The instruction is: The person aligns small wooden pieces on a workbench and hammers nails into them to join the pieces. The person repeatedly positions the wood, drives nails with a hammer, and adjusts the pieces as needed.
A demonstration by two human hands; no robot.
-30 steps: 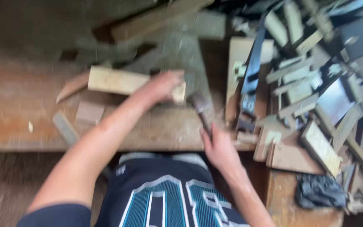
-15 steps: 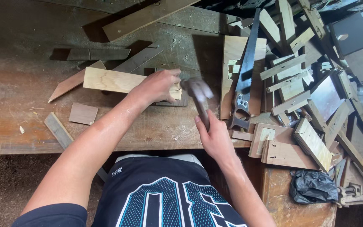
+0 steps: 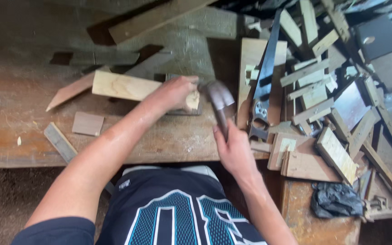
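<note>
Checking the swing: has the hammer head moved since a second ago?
Yes. The hammer head has swung left, away from the saw, toward the wood block held by the left hand. The right hand grips the handle.

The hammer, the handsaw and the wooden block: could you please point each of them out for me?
hammer (image 3: pixel 219 97), head view, on its blurred metal head.
handsaw (image 3: pixel 266 77), head view, on the dark blade.
wooden block (image 3: pixel 121 86), head view, on its pale top face.
</note>
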